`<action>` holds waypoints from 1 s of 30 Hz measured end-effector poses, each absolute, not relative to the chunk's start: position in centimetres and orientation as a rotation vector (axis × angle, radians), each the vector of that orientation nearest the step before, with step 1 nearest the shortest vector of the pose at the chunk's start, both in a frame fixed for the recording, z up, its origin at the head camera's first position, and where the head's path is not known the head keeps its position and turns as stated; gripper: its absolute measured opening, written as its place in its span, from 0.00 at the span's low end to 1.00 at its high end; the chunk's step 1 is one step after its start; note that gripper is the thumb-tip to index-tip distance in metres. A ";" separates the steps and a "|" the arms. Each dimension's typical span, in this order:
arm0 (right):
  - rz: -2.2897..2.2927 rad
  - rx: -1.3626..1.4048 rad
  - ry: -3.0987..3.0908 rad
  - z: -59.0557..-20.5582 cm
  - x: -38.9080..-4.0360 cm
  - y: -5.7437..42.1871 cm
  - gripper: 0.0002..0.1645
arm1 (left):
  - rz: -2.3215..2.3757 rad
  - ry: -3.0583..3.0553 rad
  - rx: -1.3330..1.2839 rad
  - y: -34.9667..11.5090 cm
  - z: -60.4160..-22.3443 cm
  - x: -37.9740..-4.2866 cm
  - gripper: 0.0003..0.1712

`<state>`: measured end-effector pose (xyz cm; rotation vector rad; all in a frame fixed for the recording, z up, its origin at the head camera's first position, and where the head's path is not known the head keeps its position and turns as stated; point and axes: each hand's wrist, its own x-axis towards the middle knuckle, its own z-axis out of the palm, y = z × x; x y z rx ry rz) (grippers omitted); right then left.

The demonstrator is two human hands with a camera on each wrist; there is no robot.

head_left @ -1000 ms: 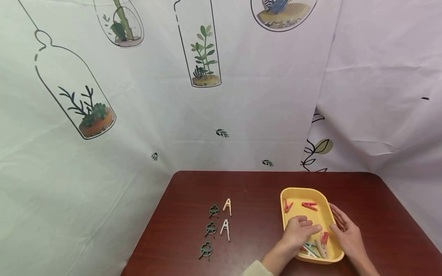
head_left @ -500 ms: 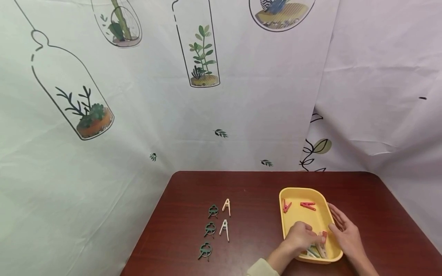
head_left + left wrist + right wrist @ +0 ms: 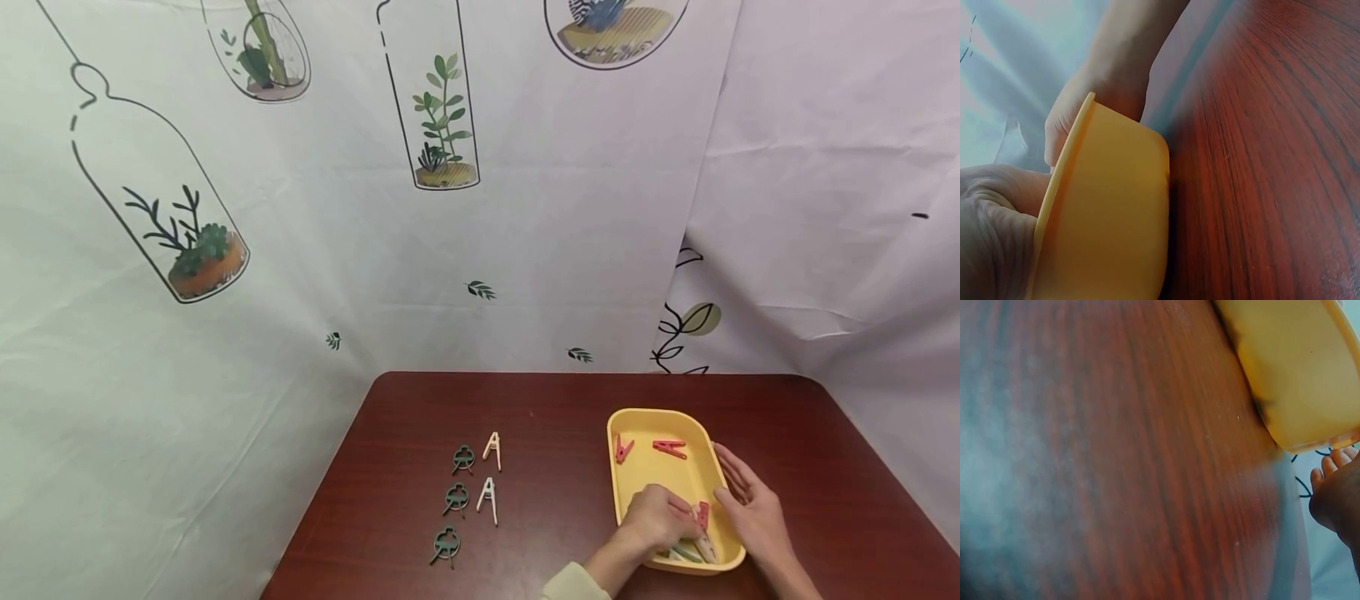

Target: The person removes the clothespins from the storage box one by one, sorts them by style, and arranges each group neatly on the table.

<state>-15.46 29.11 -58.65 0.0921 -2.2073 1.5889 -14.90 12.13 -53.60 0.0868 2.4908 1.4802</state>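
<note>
Likely light, stiff and slightly slick, the pale beige, slim-legged, plastic-looking clip [image 3: 707,547] lies inside the near end of the shallow yellow plastic tray [image 3: 670,475]; best pinched across its legs. My right hand [image 3: 756,510] grips the tray's right rim; my left hand [image 3: 660,523] hides its pinch, can't tell if loaded. A second ago its fingers were spread; now curled, lower in the tray.
</note>
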 end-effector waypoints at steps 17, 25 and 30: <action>1.583 0.109 -2.208 -58.6 -15.3 29.0 0.35 | 1.619 2.499 0.105 12.3 -53.6 -15.0 0.11; 1.631 0.163 -2.142 -58.7 -15.4 29.0 0.35 | 1.771 2.439 0.080 12.5 -53.5 -15.1 0.14; 1.613 0.156 -2.151 -58.8 -15.5 29.1 0.35 | 1.863 2.384 0.101 12.5 -53.5 -15.2 0.15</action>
